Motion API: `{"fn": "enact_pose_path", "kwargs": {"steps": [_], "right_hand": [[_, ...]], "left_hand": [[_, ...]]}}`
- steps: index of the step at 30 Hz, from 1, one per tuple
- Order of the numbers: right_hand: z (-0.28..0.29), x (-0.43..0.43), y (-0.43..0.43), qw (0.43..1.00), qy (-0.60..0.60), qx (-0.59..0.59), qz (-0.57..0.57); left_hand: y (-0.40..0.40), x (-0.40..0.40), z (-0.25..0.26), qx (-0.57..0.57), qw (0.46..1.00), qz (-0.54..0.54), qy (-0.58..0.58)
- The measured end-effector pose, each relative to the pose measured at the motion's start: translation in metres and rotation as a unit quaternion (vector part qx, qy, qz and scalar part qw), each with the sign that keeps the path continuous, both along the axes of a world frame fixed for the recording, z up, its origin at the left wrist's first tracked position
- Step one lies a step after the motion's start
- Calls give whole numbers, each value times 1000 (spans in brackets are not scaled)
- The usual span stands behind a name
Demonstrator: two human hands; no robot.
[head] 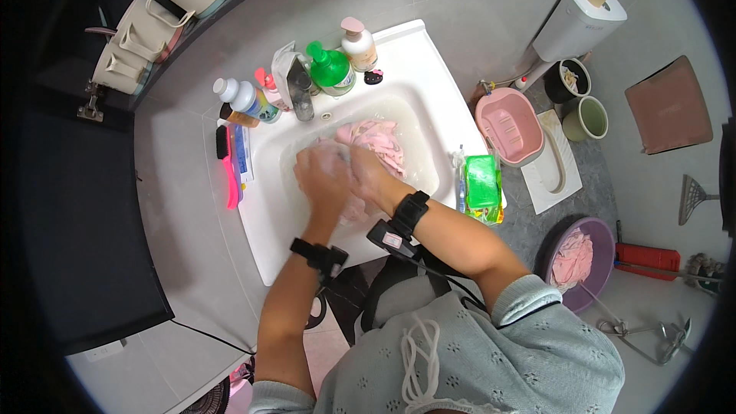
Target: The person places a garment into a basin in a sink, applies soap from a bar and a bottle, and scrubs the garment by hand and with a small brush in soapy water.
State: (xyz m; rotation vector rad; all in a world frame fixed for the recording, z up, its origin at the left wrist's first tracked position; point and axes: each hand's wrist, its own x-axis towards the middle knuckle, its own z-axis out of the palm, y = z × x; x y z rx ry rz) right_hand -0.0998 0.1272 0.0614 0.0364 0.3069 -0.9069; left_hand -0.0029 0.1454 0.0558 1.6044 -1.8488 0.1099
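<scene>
Pink patterned cloth [376,141] lies bunched in the cloudy water of a white sink [422,106]. Over the basin my left hand [323,169] and my right hand [366,172] are close together, with suds and wet pink cloth between them. The left hand is slightly blurred, and both hands' fingers are partly hidden. More of the cloth hangs below the hands into the water. A dark faucet [301,95] stands at the sink's back edge, just beyond them.
Pump bottles [332,72] line the sink's back rim. A pink brush [230,175] lies at left, packaged green soap [482,181] at right. On the floor at right are a pink basin [509,126] and a purple tub [601,253] holding pink cloth.
</scene>
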Motion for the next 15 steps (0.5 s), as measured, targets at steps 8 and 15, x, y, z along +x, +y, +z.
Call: {"fn": "enact_pose_path", "kwargs": {"steps": [8,15], "right_hand": [[-32,-10,-10,999,24,-3,-28],[0,-13,-11,998,56,-9,-15]], "left_hand": [[-2,-25,15,36,998,-42,-2],[-43,35,13,251,867,77,424]]}}
